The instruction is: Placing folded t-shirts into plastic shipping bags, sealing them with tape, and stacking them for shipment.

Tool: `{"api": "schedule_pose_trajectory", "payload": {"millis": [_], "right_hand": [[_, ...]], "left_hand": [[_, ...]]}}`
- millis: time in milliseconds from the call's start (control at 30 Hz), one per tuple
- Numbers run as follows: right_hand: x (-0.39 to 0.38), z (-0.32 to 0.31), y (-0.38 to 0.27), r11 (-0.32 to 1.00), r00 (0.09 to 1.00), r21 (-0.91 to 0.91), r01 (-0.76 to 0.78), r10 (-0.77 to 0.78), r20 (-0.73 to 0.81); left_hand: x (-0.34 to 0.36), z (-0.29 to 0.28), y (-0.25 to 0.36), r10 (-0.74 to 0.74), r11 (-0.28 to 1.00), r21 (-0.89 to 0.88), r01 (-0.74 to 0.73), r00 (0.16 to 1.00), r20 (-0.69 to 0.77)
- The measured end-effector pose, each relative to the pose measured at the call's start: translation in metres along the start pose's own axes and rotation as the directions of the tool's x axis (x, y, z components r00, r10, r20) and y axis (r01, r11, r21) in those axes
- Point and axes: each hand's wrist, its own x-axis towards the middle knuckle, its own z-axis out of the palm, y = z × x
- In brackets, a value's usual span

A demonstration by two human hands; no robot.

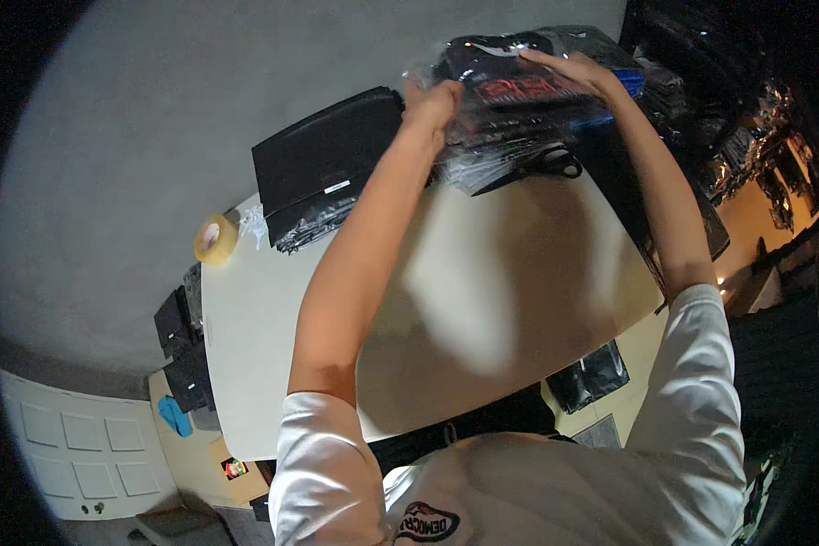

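At the far edge of the white table [482, 318], both arms reach out to a clear plastic bag [519, 89] with a folded black garment inside that bears red and white print. My left hand [430, 111] grips the bag's left side between thumb and fingers. My right hand [578, 73] lies over its top right part, fingers stretched out and touching the plastic. Just below sits a stack of clear plastic packages [500, 168], with black-handled scissors [562, 165] on its right. A pile of folded black garments [323, 150] is left of my left hand.
A roll of clear tape [216, 238] stands at the table's left edge. Dark bagged goods [682, 82] crowd the far right. Black packages [187, 373] are beyond the left edge, and a black bag [590, 378] lies on the floor at right. A white door [86, 446] is lower left.
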Motion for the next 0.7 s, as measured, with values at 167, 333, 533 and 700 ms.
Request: {"api": "schedule_pose_trajectory", "payload": {"millis": [167, 333, 533, 700], "right_hand": [[0.026, -0.015, 0.005, 0.984, 0.985, 0.100, 0.149, -0.138, -0.104], [-0.045, -0.014, -0.005, 0.970, 0.867, -0.198, 0.138, -0.215, -0.450], [-0.081, 0.024, -0.075, 0.919, 0.861, -0.021, 0.393, -0.360, 0.359], [-0.025, 0.011, -0.077, 0.966, 0.878, -0.102, 0.237, -0.168, 0.448]], "left_hand": [[0.072, -0.009, -0.008, 0.029, 0.999, -0.044, -0.030, 0.999, -0.017], [0.116, -0.032, -0.012, -0.147, 0.964, 0.241, 0.112, 0.981, 0.129], [0.122, -0.049, 0.024, -0.092, 0.947, 0.317, 0.049, 0.988, 0.121], [0.069, -0.023, 0.050, -0.063, 0.954, 0.300, 0.014, 0.986, 0.155]]}}
